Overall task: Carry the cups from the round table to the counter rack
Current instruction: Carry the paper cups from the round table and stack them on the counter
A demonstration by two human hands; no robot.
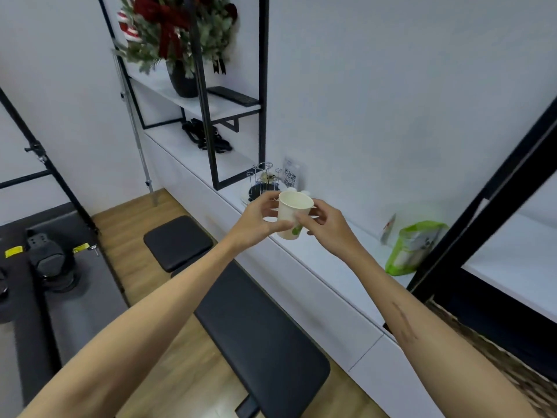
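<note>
A white paper cup [290, 213] with a green mark near its base is held upright in the air, its open mouth tilted toward me. My left hand [256, 220] grips its left side and my right hand [327, 227] grips its right side. Both hands hover over the white counter [325, 260]. Just beyond the cup stands a wire cup rack [264, 181] with thin upright pegs on a dark base. The round table is out of view.
A green and white bag [414, 247] rests on the counter to the right. A QR-code stand [291, 176] is behind the rack. A black-framed shelf [211, 116] holds a potted plant. A black padded bench [241, 315] runs below my arms.
</note>
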